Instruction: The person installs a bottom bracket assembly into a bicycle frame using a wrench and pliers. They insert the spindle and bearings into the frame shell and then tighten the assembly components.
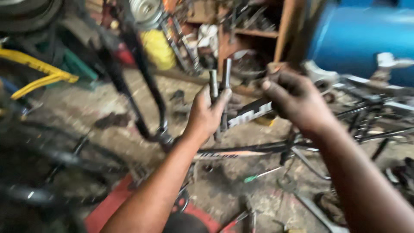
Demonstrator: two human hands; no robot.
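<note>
My left hand point(206, 113) is closed around two upright grey metal rods point(220, 82), held side by side above a black bicycle frame point(241, 149). My right hand point(293, 97) is raised just to the right of the rods with its fingers curled toward them; whether it grips a small part is blurred. A black frame tube with white markings point(252, 112) runs between the two hands.
A dirty concrete floor point(86, 99) holds scattered tools, among them a green-handled screwdriver point(258, 174). Yellow bars point(39, 71) lie at left, a blue drum point(362, 36) stands at right, wooden shelves point(254, 30) at the back, a red mat point(112, 203) near me.
</note>
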